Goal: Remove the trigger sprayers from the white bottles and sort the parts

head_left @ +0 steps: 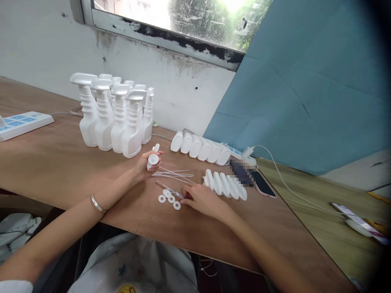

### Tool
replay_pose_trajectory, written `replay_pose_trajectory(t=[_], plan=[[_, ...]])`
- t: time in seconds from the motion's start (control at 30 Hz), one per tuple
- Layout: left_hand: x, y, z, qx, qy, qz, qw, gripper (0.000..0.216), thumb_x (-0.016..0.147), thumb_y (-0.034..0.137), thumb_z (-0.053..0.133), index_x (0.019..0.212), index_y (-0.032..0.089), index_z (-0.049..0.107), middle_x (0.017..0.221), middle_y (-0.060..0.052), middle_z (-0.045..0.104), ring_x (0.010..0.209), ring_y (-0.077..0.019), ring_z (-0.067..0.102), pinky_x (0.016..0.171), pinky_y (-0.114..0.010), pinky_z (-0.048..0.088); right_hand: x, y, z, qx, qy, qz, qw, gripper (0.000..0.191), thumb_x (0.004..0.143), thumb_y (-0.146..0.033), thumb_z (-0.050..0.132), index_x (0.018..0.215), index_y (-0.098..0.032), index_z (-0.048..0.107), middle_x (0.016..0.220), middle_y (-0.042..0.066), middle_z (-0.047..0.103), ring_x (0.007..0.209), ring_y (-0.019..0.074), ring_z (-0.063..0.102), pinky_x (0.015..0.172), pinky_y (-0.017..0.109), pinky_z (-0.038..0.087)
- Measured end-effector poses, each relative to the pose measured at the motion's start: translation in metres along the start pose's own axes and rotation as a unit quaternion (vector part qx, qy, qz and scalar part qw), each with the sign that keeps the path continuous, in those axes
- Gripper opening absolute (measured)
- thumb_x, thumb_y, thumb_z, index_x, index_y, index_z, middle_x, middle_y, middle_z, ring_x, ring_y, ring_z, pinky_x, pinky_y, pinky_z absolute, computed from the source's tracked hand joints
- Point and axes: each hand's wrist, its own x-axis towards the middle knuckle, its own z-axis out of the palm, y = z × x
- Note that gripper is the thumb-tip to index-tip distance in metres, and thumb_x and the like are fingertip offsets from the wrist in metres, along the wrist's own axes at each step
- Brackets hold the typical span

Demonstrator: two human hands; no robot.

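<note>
My left hand (pixel 146 165) is closed round a white spray-head cap (pixel 152 159), held just above the wooden table (pixel 61 162) with its round underside facing me. My right hand (pixel 200 199) lies low on the table, its fingers curled at the end of a pair of tweezers (pixel 169 189); whether it grips them I cannot make out. Several small white ring washers (pixel 169 199) lie just left of that hand. A bundle of thin clear tubes (pixel 174 174) lies between the two hands.
Several assembled white spray bottles (pixel 114 116) stand at the back. A row of bottles lying flat (pixel 200 147), a row of white trigger parts (pixel 226 185), a phone (pixel 262 184) with charging cable, and a power strip (pixel 21 124) at far left share the table.
</note>
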Motion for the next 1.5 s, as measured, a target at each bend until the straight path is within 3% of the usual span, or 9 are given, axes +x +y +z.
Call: replay_pose_trajectory(t=[0.1,0.2,0.37,0.47,0.77,0.93,1.07,1.3,1.5], plan=[[0.006,-0.004,0.004,0.02,0.02,-0.042,0.999,0.014,0.073,0.011,0.039,0.07,0.012,0.053,0.045,-0.001,0.051,0.026,-0.0053,0.033,0.021,-0.012,0.018,-0.001,0.008,0.006,0.081,0.067,0.025,0.994,0.018,0.083,-0.035,0.049,0.075,-0.02,0.055,0.07,0.001,0.062,0.062,0.0148,0.057,0.055,0.023,0.037],[0.013,-0.006,0.01,0.039,0.041,-0.078,0.995,0.016,0.074,0.011,0.039,0.064,0.012,0.05,0.042,-0.002,0.05,0.024,-0.0053,0.034,0.02,-0.011,0.017,-0.004,0.014,0.006,0.189,0.217,0.048,0.956,0.019,0.085,-0.035,0.045,0.08,-0.02,0.054,0.069,0.001,0.06,0.061,0.0141,0.055,0.058,0.026,0.041],[0.02,-0.009,0.023,0.05,0.045,-0.101,0.993,0.019,0.076,0.015,0.041,0.058,0.013,0.047,0.04,-0.001,0.049,0.024,-0.0042,0.033,0.02,-0.01,0.017,-0.009,0.01,0.001,0.413,0.48,0.045,0.772,0.014,0.083,-0.034,0.048,0.09,-0.022,0.051,0.079,0.002,0.061,0.065,0.0144,0.06,0.057,0.028,0.05],[0.021,-0.019,0.027,0.055,0.035,-0.116,0.991,0.02,0.076,0.018,0.043,0.057,0.014,0.045,0.041,0.001,0.047,0.024,-0.0037,0.032,0.02,-0.01,0.016,-0.008,0.003,0.002,0.464,0.536,-0.021,0.705,0.008,0.083,-0.027,0.049,0.089,-0.023,0.046,0.095,0.005,0.063,0.07,0.0147,0.063,0.057,0.03,0.054],[0.014,-0.042,0.03,0.087,0.021,-0.12,0.989,0.018,0.076,0.018,0.043,0.059,0.014,0.046,0.036,0.005,0.038,0.024,-0.003,0.03,0.022,-0.01,0.015,-0.007,-0.004,0.02,0.211,0.56,-0.123,0.792,0.018,0.077,-0.011,0.055,0.082,-0.023,0.042,0.083,0.006,0.069,0.065,0.0133,0.065,0.046,0.021,0.049],[0.008,-0.047,0.035,0.114,0.037,-0.111,0.987,0.021,0.078,0.02,0.045,0.058,0.014,0.044,0.037,0.005,0.04,0.025,-0.0019,0.03,0.024,-0.01,0.015,-0.004,-0.006,0.027,0.062,0.562,-0.231,0.792,0.023,0.074,-0.013,0.058,0.09,-0.023,0.045,0.084,0.006,0.068,0.071,0.0149,0.066,0.055,0.023,0.054],[0.007,-0.053,0.036,0.132,0.034,-0.118,0.984,0.024,0.079,0.019,0.044,0.056,0.014,0.042,0.035,0.005,0.038,0.024,-0.0021,0.029,0.024,-0.011,0.017,-0.002,-0.007,0.031,0.003,0.559,-0.233,0.796,0.032,0.071,-0.011,0.063,0.097,-0.021,0.047,0.079,0.005,0.067,0.07,0.0145,0.065,0.059,0.024,0.055],[0.008,-0.048,0.033,0.149,0.028,-0.149,0.977,0.026,0.082,0.015,0.035,0.058,0.014,0.043,0.036,0.004,0.039,0.024,-0.0029,0.03,0.023,-0.01,0.013,-0.003,-0.012,0.028,0.154,0.55,-0.126,0.811,0.021,0.075,-0.01,0.059,0.091,-0.021,0.05,0.082,0.004,0.065,0.076,0.0142,0.065,0.062,0.024,0.054],[0.011,-0.046,0.029,0.175,-0.008,-0.205,0.963,0.032,0.085,0.02,0.032,0.053,0.015,0.039,0.033,0.004,0.036,0.022,-0.0032,0.025,0.022,-0.011,0.013,0.0,-0.004,0.028,0.335,0.518,-0.033,0.786,0.007,0.077,-0.018,0.057,0.082,-0.021,0.053,0.081,0.003,0.062,0.073,0.014,0.063,0.064,0.028,0.054]])
